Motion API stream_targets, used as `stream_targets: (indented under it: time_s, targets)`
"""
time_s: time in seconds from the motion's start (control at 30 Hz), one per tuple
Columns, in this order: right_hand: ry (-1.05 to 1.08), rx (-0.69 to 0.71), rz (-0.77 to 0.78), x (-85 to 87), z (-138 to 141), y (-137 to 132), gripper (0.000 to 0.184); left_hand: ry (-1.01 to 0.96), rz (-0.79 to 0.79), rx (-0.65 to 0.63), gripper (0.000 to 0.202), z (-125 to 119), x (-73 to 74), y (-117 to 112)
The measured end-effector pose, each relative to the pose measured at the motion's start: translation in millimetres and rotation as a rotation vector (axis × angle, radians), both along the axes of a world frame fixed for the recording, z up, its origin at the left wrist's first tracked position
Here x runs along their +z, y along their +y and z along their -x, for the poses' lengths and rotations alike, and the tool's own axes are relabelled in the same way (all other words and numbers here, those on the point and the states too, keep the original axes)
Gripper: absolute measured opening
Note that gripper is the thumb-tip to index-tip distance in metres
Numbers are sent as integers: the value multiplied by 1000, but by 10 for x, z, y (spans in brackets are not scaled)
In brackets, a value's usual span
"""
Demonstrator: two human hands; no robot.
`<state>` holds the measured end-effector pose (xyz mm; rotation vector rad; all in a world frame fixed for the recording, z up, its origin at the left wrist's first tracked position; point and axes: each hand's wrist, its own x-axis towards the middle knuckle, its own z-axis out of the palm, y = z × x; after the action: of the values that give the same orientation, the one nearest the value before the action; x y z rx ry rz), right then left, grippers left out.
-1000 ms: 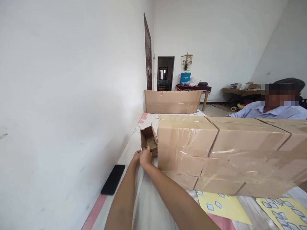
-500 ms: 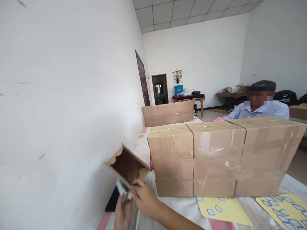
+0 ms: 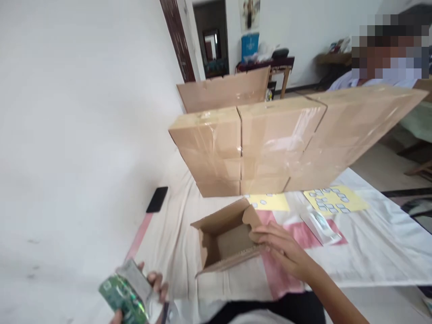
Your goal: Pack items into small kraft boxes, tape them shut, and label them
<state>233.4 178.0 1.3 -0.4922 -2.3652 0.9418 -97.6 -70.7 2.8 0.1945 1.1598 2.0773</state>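
Observation:
A small open cardboard box [image 3: 224,240] sits on the white cloth [image 3: 371,243] of the table in front of me, empty as far as I can see. My right hand [image 3: 281,249] grips its right wall, fingers curled over the rim. My left hand [image 3: 153,288], low at the bottom left, holds a shiny green and silver packet [image 3: 126,292] near the table's edge, apart from the box.
A wall of taped brown cartons [image 3: 270,144] stands across the table behind the box. A black phone [image 3: 157,199] lies by the white wall. Two yellow sticker sheets [image 3: 332,200] and a clear packet [image 3: 320,226] lie on the right. A person sits beyond the cartons.
The small box has come from beside the cartons at the wall to the table in front of me. My left hand has drawn away with the green packet. The camera now looks further down.

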Motion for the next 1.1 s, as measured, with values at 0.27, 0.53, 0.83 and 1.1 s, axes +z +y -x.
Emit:
stream_targets:
  time_s: [0.27,0.53,0.83,1.1]
  targets:
    - [123,-206,-71,-371,-443,-178,39,787,-25,-185,66,-366,735,965]
    - [200,-132,11,-338,-497,-164,76,1878,513,-727,61,-614,1237,1464]
    - [471,-546,202,-1056,-275,-390,49,1744,363,-867,27,-763,1054,1764]
    - [318,-737,473,-1324,-197,-350,34,1742,662,-1043,42,-794,879,1768]
